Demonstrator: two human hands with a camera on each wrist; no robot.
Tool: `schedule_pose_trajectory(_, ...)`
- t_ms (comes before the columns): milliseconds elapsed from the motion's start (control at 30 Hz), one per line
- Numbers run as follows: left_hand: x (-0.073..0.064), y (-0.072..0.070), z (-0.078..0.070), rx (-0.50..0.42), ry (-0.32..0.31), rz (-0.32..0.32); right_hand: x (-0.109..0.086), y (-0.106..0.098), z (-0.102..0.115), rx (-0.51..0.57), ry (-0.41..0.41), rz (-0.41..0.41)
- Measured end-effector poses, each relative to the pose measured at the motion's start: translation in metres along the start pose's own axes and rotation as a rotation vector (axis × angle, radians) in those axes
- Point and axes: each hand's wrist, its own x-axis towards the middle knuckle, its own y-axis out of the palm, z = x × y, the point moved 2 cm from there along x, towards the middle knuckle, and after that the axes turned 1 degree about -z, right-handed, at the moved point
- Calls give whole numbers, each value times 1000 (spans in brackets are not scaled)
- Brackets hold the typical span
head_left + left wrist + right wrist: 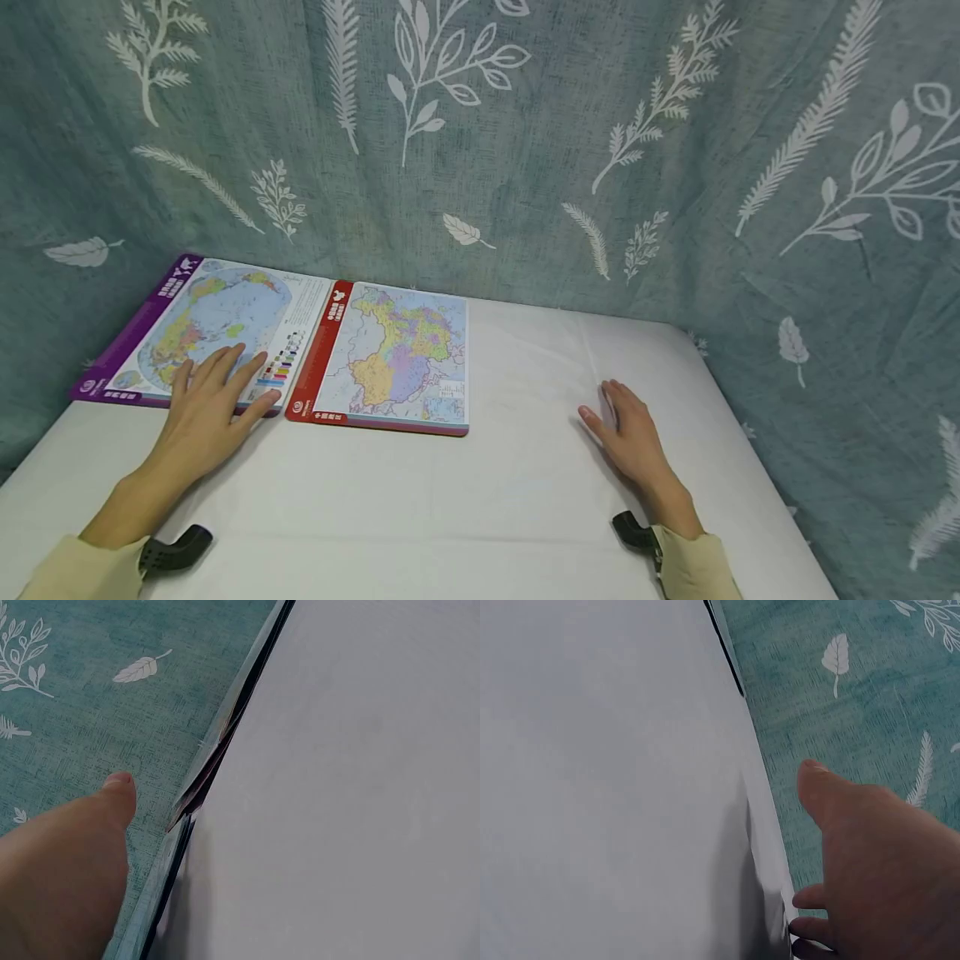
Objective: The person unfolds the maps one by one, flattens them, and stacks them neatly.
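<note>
A world map board (217, 308) with a purple left border lies at the far left of the table. My left hand (206, 421) is over its front edge, fingers spread and fairly straight. Beside it lies a China map board (393, 358) with a red left border; the two nearly meet. In the left wrist view, thin board edges (214, 761) show beyond the left hand (64, 870). My right hand (632, 433) is at the table's right side, fingers loosely bent, holding nothing. The right wrist view shows that hand (885, 862) with its thumb extended.
A white cloth (450, 517) covers the table. Behind and to the right hangs a blue-green curtain (517, 192) with white leaf prints. Black wrist mounts (177, 550) stick out from both sleeves.
</note>
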Motion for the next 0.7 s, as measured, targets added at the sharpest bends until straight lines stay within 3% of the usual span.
schedule_pose_trajectory(367, 0, 2, -5, -25, -1, -5, 3, 17, 22, 46, -37, 4)
schedule_pose_trajectory(700, 4, 6, -10, -47, 57, -58, 6, 35, 48, 82, -76, -10)
